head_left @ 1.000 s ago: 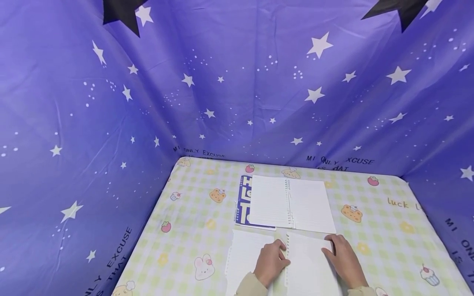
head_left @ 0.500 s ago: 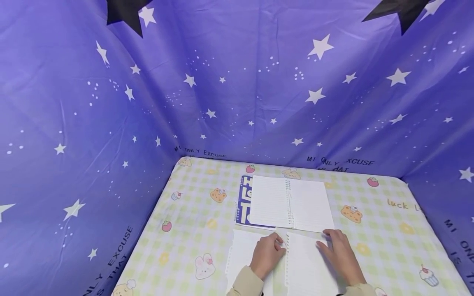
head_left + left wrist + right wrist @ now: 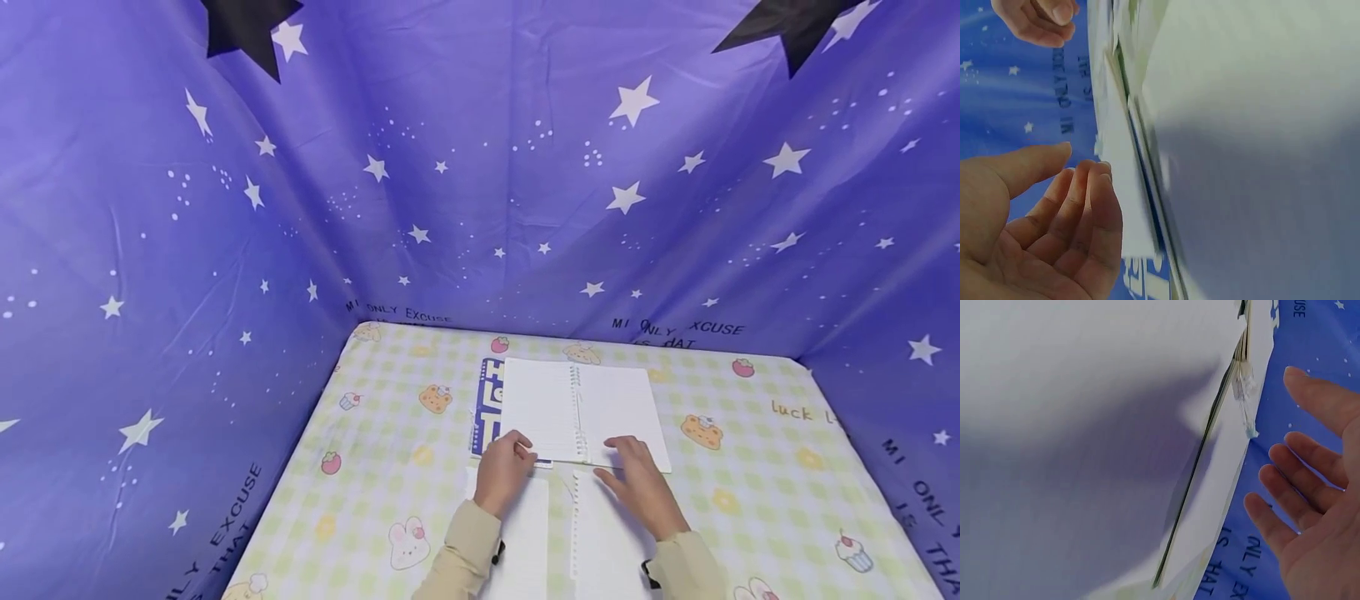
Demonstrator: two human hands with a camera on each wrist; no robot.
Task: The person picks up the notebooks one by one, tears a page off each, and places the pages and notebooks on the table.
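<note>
My left hand point(image 3: 504, 475) is over the near-left corner of an open loose-leaf notebook point(image 3: 540, 408); its fingers are loosely curled and hold nothing. In the left wrist view a gap shows between the thumb and fingers point(image 3: 1100, 206). My right hand point(image 3: 639, 487) is at the notebook's near-right edge, fingers spread and bent a little, with nothing in them. A blue cover with large pale letters point(image 3: 487, 400) sticks out at the notebook's left side. Nearer to me lie two white pages with punched edges, a left page point(image 3: 528, 533) and a right page point(image 3: 603, 542), partly under my forearms.
The pages lie on a green-and-white checked tablecloth point(image 3: 360, 492) with cartoon prints. A purple curtain with white stars point(image 3: 510, 208) stands along the back and both sides of the table. Clear bits point(image 3: 1244, 394) show at the notebook's binding in the right wrist view.
Both hands have left the near pages and moved away from me and to the left, up to the open notebook's near edge. The pages and notebook lie as before.
</note>
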